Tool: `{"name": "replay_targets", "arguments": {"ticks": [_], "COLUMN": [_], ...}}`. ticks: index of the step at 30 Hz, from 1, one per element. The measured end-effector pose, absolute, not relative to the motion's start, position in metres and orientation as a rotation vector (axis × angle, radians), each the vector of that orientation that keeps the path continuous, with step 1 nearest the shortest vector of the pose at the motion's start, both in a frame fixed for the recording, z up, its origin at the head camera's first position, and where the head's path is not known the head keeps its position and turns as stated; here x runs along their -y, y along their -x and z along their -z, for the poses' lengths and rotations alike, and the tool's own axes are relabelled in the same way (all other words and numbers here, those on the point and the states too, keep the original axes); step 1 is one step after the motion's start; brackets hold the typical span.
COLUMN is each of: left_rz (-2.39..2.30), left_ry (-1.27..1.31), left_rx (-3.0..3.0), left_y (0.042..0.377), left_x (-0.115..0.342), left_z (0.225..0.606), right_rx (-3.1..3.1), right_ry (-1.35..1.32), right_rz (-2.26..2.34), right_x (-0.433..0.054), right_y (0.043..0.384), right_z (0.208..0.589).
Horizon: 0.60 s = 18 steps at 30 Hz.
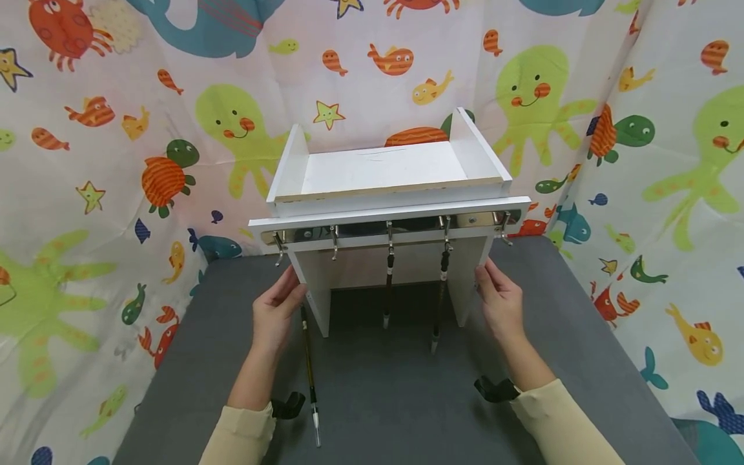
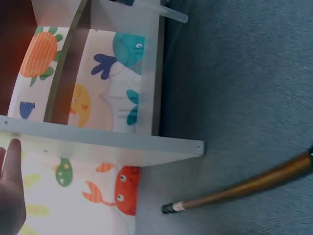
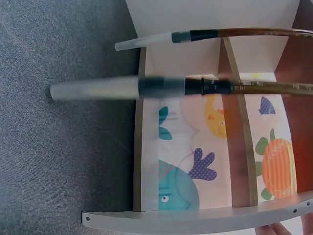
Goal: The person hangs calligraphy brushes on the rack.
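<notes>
A white wooden shelf rack stands in front of me, with a row of metal hooks along its front rail. Fingertips of my left hand touch the outer face of its left side panel. At the right side panel, my right hand touches the outer face in the same way. Two brushes with capped tips hang from the hooks, a thinner brush and a thicker brush. Another brush lies on the grey surface beside my left forearm.
The grey cloth-like surface spreads under the rack and both arms. A curtain printed with sea animals closes off the back and sides. Dark straps sit at both wrists.
</notes>
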<state>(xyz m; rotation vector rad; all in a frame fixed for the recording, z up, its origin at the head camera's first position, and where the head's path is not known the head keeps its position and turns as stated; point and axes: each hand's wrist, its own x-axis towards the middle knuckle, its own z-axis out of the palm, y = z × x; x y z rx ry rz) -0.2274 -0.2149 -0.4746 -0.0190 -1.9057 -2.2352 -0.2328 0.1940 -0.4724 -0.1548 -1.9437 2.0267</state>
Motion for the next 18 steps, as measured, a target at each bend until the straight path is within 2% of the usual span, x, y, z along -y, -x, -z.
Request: {"name": "replay_targets", "arguments": {"ticks": [11,18], "left_rz": [2.458,2.43], "left_ry": [-0.336,-0.421], "left_rx": [1.747,1.832], "left_y": [0.213,0.204], "left_x": [0.238,0.246], "left_z": [0.504,0.518], "right_rx": [1.956,1.931], "right_ry": [0.153,0.127], "right_rz": [-2.039,-2.046], "right_x": [-0.195,-0.195], "right_y": [0.231,0.232], "right_z": [0.469,0.469]}}
